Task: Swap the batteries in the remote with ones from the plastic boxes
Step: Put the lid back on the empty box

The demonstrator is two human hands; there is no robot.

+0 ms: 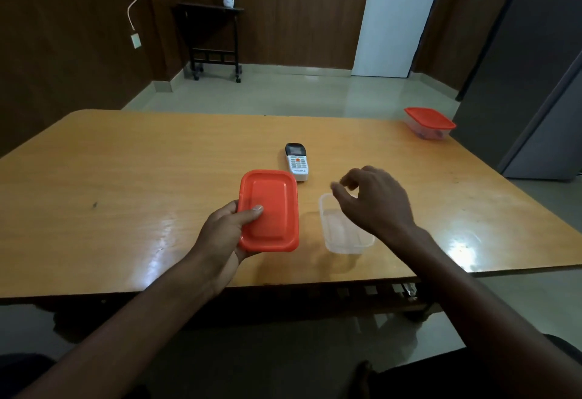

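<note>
A white remote (297, 162) with a dark screen lies face up near the middle of the wooden table (126, 178). My left hand (225, 228) grips an orange lid (269, 211), thumb on top, held flat just above the table. A clear plastic box (341, 235) stands uncovered to the right of the lid; I see nothing in it. My right hand (374, 198) hovers over the box's far end with the fingers loosely curled and nothing visible in them. A second clear box with an orange lid (429, 123) sits closed at the table's far right corner.
A grey cabinet (535, 83) stands close to the table's right side. Beyond the table is tiled floor, a dark side table (214, 39) with a small pot, and a white door (396, 17).
</note>
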